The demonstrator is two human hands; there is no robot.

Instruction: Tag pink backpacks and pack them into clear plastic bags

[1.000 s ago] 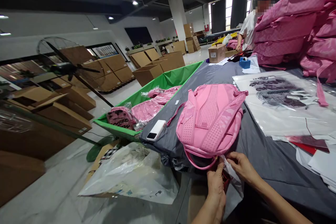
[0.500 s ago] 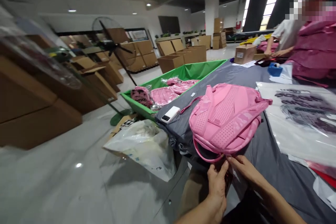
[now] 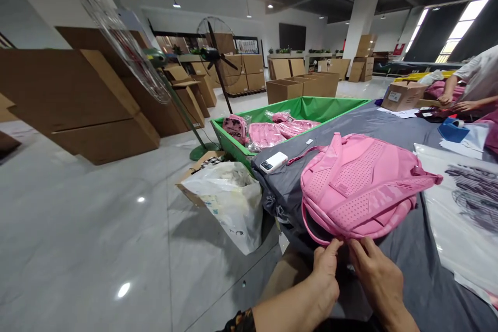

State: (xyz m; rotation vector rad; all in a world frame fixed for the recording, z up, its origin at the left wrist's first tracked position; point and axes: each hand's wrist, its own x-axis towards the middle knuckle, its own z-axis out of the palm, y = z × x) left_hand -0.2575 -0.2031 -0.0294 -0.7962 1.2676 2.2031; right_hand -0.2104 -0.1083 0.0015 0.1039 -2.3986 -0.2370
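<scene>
A pink backpack (image 3: 361, 181) lies on the grey-covered table (image 3: 420, 264), its straps and perforated back panel facing up. At its near edge, my left hand (image 3: 327, 270) pinches the backpack's edge beside the looped pink handle. Close to its right, my right hand (image 3: 375, 270) has its fingers closed on the same edge. What exactly lies between the fingertips is too small to make out. A white device with a dark display (image 3: 274, 163) rests left of the backpack.
A green bin (image 3: 330, 111) with bagged pink items adjoins the table's left side. Below it stands a white plastic bag (image 3: 233, 207). Clear plastic bags (image 3: 459, 218) lie at right. Another person's hands (image 3: 455, 98) work by a small carton (image 3: 402, 96). Standing fans (image 3: 190, 114) are left.
The view has swung left, so the scene sits farther right in the frame. My right hand has drawn nearer upright beside the left, both still at the backpack's near edge.
</scene>
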